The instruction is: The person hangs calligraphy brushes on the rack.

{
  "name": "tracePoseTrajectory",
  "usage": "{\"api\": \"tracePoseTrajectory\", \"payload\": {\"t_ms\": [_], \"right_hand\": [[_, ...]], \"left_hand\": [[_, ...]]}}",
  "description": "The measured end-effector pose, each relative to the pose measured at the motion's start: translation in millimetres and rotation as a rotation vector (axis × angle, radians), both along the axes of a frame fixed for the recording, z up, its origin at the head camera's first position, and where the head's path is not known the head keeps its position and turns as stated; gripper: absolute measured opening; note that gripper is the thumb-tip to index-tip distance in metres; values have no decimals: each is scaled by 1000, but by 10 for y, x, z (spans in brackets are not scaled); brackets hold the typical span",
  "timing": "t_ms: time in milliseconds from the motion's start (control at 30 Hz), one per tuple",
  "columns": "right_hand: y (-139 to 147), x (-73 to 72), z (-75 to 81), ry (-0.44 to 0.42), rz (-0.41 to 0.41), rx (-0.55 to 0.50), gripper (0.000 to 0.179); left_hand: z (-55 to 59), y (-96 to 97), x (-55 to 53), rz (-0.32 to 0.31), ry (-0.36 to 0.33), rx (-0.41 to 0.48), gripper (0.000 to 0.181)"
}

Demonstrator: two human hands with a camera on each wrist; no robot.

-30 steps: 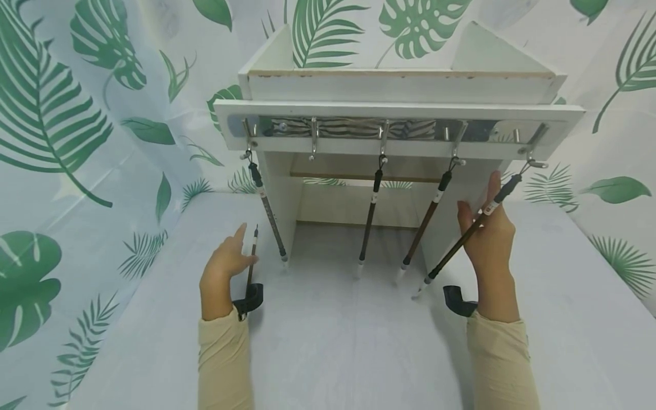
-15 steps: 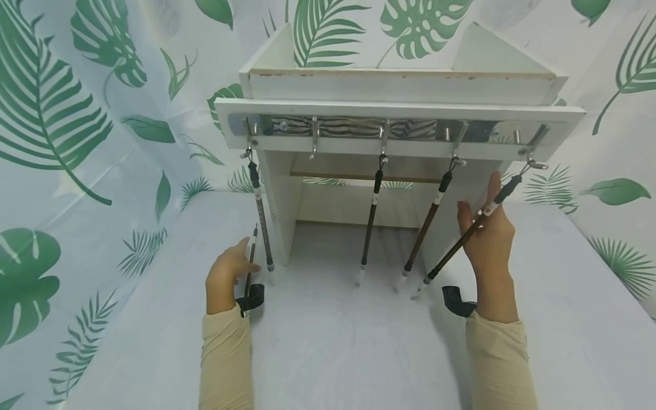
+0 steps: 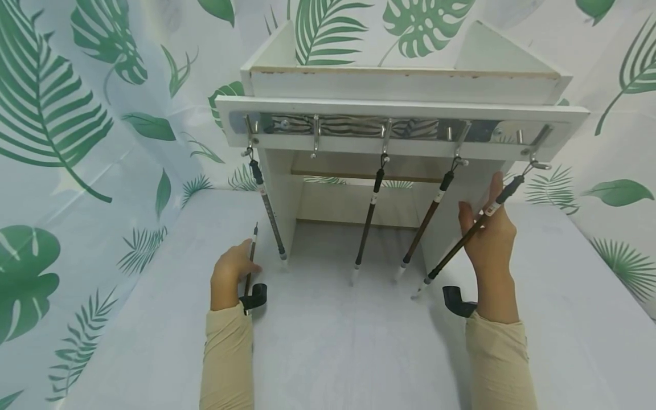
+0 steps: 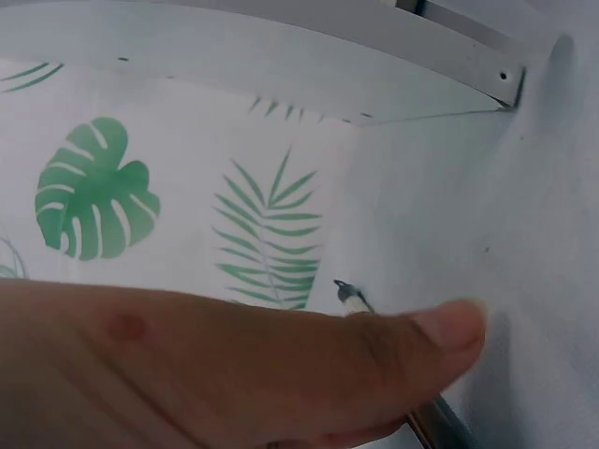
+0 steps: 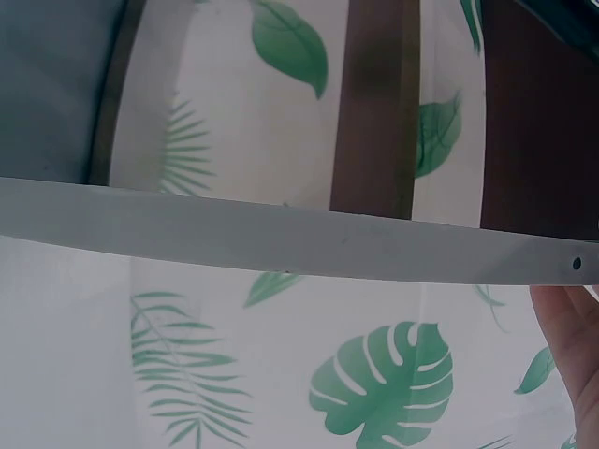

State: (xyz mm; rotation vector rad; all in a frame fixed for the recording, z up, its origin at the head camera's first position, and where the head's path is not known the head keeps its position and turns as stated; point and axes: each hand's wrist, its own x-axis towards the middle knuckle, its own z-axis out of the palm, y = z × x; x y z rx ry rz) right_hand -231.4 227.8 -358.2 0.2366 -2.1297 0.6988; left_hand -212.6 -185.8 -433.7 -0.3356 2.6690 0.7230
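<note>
A dark calligraphy brush (image 3: 253, 250) lies on the table at the left, its cord-loop end pointing away from me. My left hand (image 3: 230, 273) straddles it, thumb reaching across the shaft and index finger on its left. In the left wrist view the straight thumb (image 4: 402, 346) crosses the brush, hiding part of it. My right hand (image 3: 489, 239) is raised beside the rack's right panel, index finger and thumb extended, behind the rightmost hanging brush (image 3: 471, 230). More brushes hang by cords from the hook rail (image 3: 338, 147): one at far left (image 3: 269, 213), one in the middle (image 3: 368, 222), another right of it (image 3: 427, 222).
The second metal hook (image 3: 315, 139) from the left carries no brush. The white wooden rack (image 3: 410, 88) stands upright on the pale table (image 3: 328, 353), with a board low inside it. Leaf-patterned sheeting (image 3: 77, 142) covers the walls behind.
My left hand has moved right, its thumb now crossing the lying brush. The far-left hanging brush swings slightly. My right hand stays in place.
</note>
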Motion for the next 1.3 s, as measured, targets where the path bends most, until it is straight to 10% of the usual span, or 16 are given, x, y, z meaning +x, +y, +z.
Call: {"api": "tracePoseTrajectory", "payload": {"t_ms": [733, 1300], "right_hand": [[-8, -7, 8, 15, 7, -5, 49], [-7, -4, 11, -21, -11, -6, 47]], "left_hand": [[72, 2, -1, 45, -23, 92, 71], [494, -46, 162, -10, 297, 117, 74]]}}
